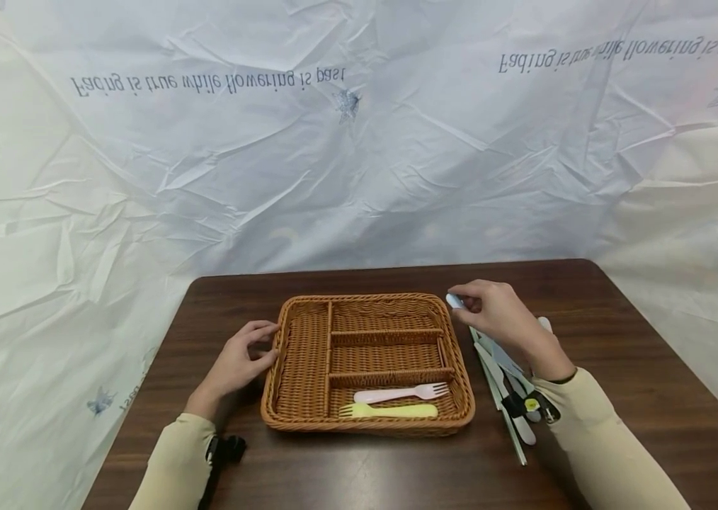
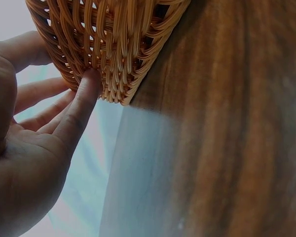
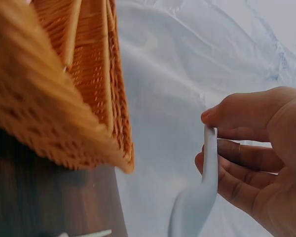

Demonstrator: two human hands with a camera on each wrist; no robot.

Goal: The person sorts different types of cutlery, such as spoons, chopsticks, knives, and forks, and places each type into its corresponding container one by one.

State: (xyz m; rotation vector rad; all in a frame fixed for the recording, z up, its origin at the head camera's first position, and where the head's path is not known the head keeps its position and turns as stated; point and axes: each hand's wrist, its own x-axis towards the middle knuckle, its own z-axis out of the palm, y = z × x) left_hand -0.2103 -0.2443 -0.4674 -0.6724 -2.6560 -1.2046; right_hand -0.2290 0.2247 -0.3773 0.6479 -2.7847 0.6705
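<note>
A brown wicker basket [image 1: 327,354] with several compartments rests on the table. In its front right compartment lie a pink fork [image 1: 397,394] and a yellow fork [image 1: 391,411]. My left hand [image 1: 241,360] touches the basket's left outer wall, thumb and fingers apart; the left wrist view shows the thumb against the weave. To the right of the basket, my right hand [image 1: 493,308] pinches a light blue spoon [image 3: 209,173] by the handle end, thumb on one side and fingers on the other. The spoon's far end is cut off in the right wrist view.
Beneath my right forearm lies a pile of pale utensils [image 1: 499,382], partly hidden by the arm and wrist strap. The dark wooden table [image 1: 308,467] ends at a pale printed sheet [image 1: 397,177] hanging behind it.
</note>
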